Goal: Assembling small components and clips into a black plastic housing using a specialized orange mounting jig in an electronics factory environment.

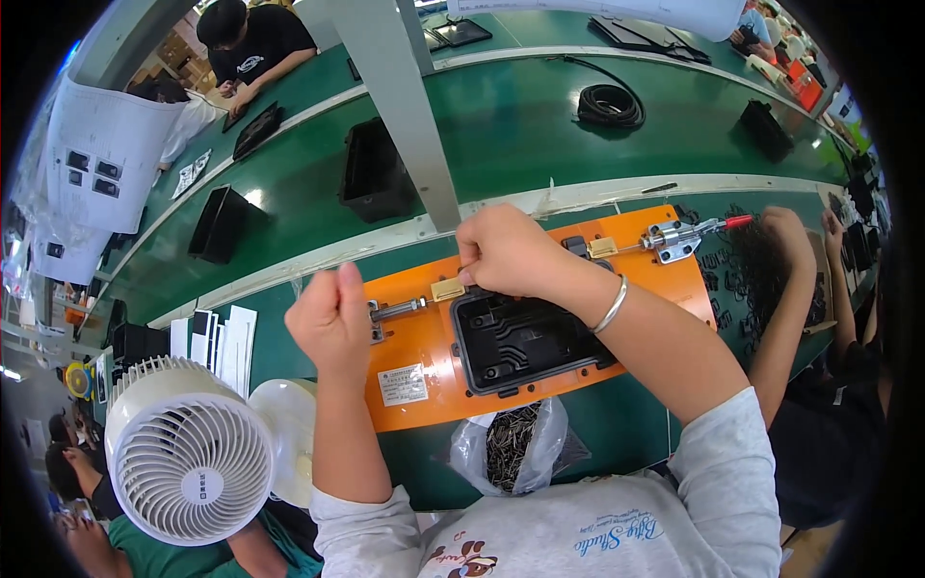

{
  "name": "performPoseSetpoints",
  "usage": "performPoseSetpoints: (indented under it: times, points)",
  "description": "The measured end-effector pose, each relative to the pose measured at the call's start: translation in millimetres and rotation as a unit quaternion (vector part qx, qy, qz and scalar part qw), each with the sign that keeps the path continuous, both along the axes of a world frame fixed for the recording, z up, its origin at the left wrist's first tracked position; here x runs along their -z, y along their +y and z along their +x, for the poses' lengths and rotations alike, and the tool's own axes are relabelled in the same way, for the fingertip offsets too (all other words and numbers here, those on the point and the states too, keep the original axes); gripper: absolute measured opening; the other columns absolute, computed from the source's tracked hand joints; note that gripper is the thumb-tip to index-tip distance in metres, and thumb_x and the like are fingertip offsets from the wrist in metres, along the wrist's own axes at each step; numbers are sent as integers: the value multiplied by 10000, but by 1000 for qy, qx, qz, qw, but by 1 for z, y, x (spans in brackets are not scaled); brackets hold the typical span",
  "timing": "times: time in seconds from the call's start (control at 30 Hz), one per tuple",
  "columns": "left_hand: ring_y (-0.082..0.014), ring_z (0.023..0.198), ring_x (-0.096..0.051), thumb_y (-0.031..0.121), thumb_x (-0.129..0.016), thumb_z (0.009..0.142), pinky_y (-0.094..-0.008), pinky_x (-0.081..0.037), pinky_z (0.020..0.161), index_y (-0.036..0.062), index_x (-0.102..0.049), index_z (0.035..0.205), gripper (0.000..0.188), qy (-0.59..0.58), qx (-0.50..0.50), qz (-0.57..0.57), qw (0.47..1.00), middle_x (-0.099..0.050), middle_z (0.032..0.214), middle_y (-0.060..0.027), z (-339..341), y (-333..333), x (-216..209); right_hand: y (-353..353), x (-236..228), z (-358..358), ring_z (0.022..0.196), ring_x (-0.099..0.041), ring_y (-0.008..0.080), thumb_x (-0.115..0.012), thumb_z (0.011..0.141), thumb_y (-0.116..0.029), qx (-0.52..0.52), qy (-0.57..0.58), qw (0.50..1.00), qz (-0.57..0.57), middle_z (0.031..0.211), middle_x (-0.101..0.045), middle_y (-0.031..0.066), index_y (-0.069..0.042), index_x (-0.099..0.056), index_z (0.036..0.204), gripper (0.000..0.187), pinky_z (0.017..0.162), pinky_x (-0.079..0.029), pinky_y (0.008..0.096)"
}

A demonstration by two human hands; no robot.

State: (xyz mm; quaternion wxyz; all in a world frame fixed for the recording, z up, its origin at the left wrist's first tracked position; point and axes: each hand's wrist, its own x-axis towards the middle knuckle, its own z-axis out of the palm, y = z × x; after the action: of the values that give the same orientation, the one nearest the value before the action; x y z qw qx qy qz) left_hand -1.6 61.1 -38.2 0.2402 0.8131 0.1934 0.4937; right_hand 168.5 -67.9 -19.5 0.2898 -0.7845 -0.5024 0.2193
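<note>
An orange fixture plate (pixel 424 347) lies on the green bench in front of me, holding a black plastic housing (pixel 525 342) with its hollow side up. My left hand (pixel 332 318) is closed in a fist at the left toggle clamp (pixel 395 309), whose handle it hides. The clamp's rod points at a brass-coloured block (pixel 447 289) beside the housing. My right hand (pixel 511 252) reaches over the housing, fingers pinched at its far left corner by that block; anything between them is hidden. Opposite sits a second toggle clamp (pixel 674 239) with a red handle, untouched, facing another brass-coloured block (pixel 602 248).
An open bag of small metal pins or screws (pixel 513 445) lies near my body. A white fan (pixel 193 453) stands at the left. Black small parts (pixel 742 279) are heaped at the right beside a co-worker's arm (pixel 790 279). A metal post (pixel 405 106) rises beyond the plate.
</note>
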Motion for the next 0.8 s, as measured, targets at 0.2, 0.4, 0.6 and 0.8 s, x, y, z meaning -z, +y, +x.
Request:
performPoseSetpoints:
  times: [0.2, 0.4, 0.6, 0.8]
  points:
    - [-231, 399, -387, 79, -654, 800, -314, -326, 396, 56, -415, 552, 345, 82, 4, 120, 989, -408, 493, -89, 10, -7, 4, 0, -3, -1, 480, -584, 228, -753, 692, -51, -6, 31, 999, 41, 569, -575, 130, 19, -564, 629, 212, 474, -445, 337]
    - [-230, 406, -430, 87, -669, 774, -324, -345, 397, 72, -427, 551, 330, 99, 15, 164, 981, -446, 502, -81, 13, -9, 6, 0, 0, -2, 516, -588, 210, -754, 691, -46, 7, 40, 998, 38, 576, -570, 120, 18, -568, 637, 204, 485, -441, 332]
    - [-193, 411, -445, 119, -650, 825, -300, -333, 394, 59, -416, 551, 365, 33, 34, 88, 995, -443, 491, -59, 5, -4, 3, -4, 10, 8, 542, -534, 140, -750, 697, -41, -28, 57, 995, 72, 601, -588, 84, 15, -591, 670, 171, 507, -415, 270]
    - [-111, 434, -433, 211, -506, 952, -228, -323, 415, 17, -512, 784, 256, -326, 37, -268, 906, -432, 514, -12, -35, 33, -18, -7, 5, 10, 527, -536, 125, -756, 694, -85, -7, 159, 986, 43, 596, -581, 65, 12, -585, 655, 200, 494, -424, 274]
